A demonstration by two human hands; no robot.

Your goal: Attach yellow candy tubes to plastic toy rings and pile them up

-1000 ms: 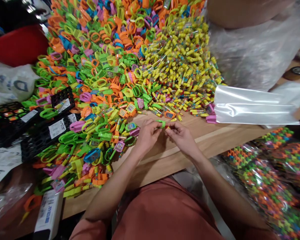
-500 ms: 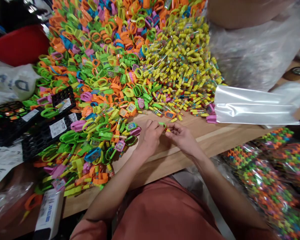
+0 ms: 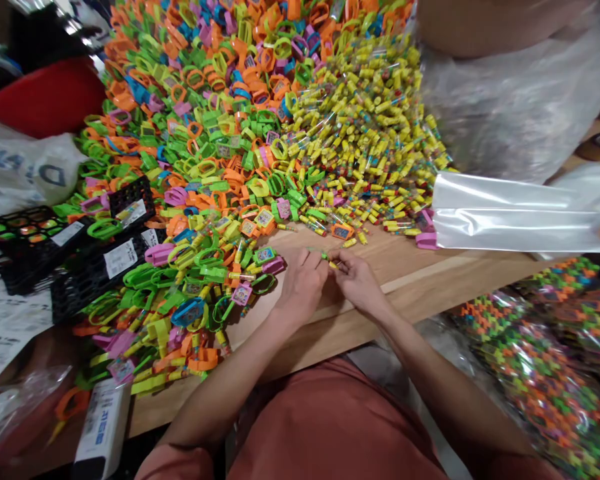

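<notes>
My left hand [image 3: 304, 283] is closed around a green toy watch [image 3: 324, 255], of which only a bit of the band shows past the fingers. Close beside it, my right hand [image 3: 359, 281] pinches a small yellow-capped tube [image 3: 333, 265] against the watch. My fingers hide most of both. To the left lies a heap of toy watches [image 3: 187, 311] with yellow tubes among their bands. Beyond my hands rises a pile of loose clear tubes with yellow ends [image 3: 360, 127]. An orange toy watch [image 3: 342, 231] lies just past my right hand.
A large mound of coloured toy watches [image 3: 205, 87] covers the back. Black plastic trays [image 3: 80, 257] stand at left, near a white box [image 3: 101, 427]. Clear plastic film [image 3: 515, 217] overhangs the table's right side. Filled bags [image 3: 535, 373] sit below it.
The view has shifted slightly, so everything sits a little further right and lower. My hands stay together at the same spot, with fingers moving slightly around the watch and tube.
</notes>
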